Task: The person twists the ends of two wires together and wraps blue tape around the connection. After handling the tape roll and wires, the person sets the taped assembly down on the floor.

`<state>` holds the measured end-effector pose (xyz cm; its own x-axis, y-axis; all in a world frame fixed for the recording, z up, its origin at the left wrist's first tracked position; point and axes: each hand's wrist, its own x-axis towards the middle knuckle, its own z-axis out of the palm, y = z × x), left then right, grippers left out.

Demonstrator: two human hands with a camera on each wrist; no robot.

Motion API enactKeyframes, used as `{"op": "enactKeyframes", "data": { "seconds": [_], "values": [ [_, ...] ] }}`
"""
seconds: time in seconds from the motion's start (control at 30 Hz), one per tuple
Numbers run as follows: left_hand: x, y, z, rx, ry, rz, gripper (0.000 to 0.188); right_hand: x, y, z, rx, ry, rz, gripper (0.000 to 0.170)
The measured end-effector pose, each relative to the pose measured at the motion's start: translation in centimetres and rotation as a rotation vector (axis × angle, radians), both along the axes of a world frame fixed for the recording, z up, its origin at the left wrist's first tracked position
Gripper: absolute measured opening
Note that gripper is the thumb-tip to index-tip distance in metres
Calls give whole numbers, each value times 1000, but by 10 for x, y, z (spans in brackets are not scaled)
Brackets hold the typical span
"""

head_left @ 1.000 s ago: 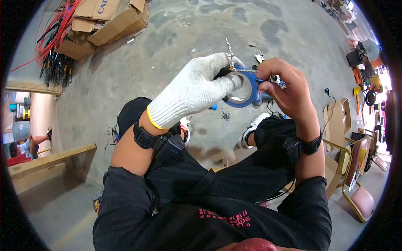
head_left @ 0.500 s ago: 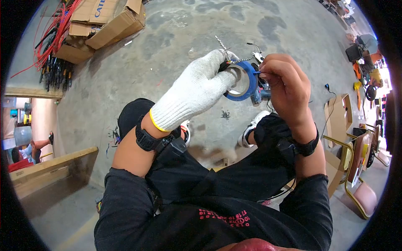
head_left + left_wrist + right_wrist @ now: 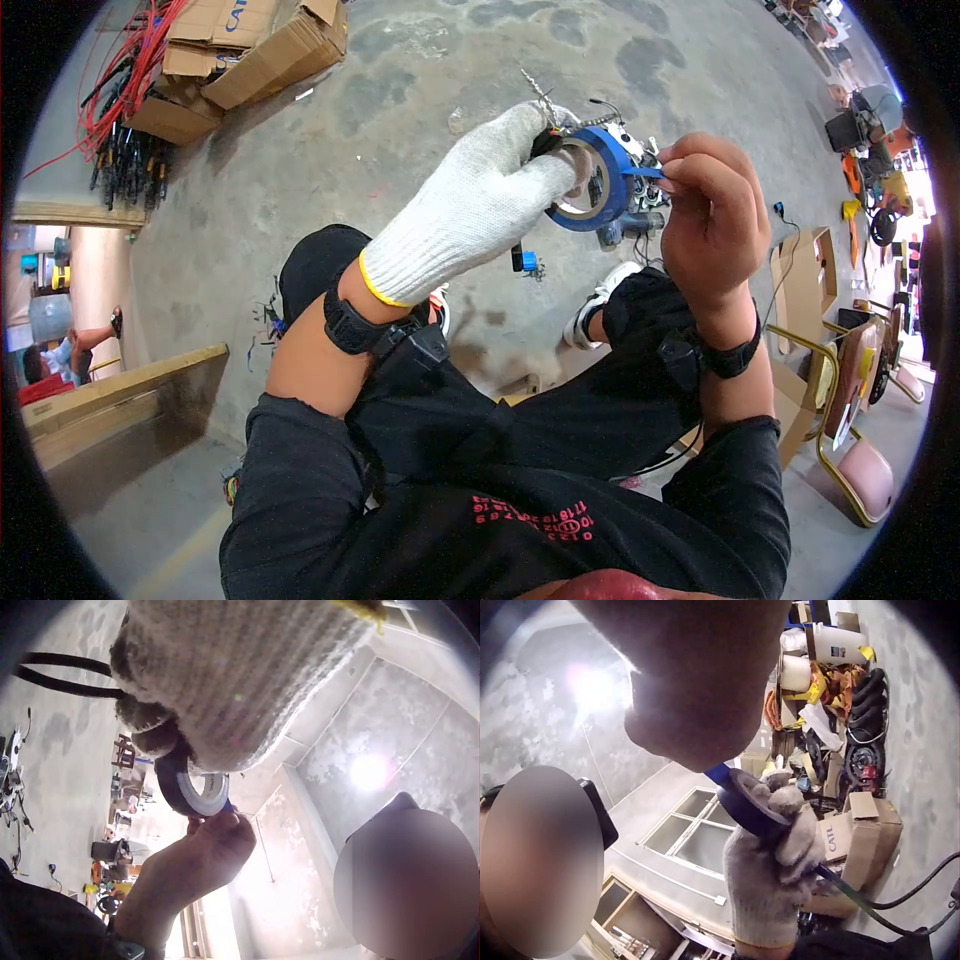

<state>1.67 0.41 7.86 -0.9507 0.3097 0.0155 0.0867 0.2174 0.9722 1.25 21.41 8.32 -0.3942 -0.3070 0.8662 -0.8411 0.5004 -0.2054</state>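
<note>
Upper centre, our blue tape roll [image 3: 607, 199] ringed by our curled left fingers, our right hand [image 3: 715, 218] pinching its strip [image 3: 643, 172].

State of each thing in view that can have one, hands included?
Blue tape roll with pale core: in use, strip drawn out.
Blue tape strip: attached to roll, stretched straight.
Left hand, white knit glove: gripping roll.
Right hand, bare: pinching strip.
Silver twisted wire: one end sticking out past glove.
Brown cardboard box marked CATL: flaps open.
Red cables: loosely heaped.
</note>
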Motion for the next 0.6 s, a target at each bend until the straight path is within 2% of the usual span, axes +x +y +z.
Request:
{"op": "enactKeyframes", "data": {
  "seconds": [0.07,0.17,0.27,0.37,0.43,0.47,0.57,0.6],
  "values": [
    [0,-1,-3,28,-4,-10,33,0,1,1,4,3,8,27],
    [-2,-3,-10,-33,111,21,33,0,3,1,55,-8,69,27],
    [-2,-8,-3,-161,-15,-78,34,0,6,2,38,-14,74,28],
    [-4,-16,-11,-68,-30,-77,33,0,11,6,-4,-29,32,29],
    [-3,-25,-3,49,-173,-161,31,-2,13,5,55,-43,26,31],
    [-2,-25,-2,85,-188,-162,23,-4,12,1,65,-54,39,32],
    [3,-12,-18,202,-60,-63,18,-7,8,3,184,-39,50,32],
    [6,-13,-10,145,-72,-84,18,-6,5,2,181,-50,34,31]
  ]
}}
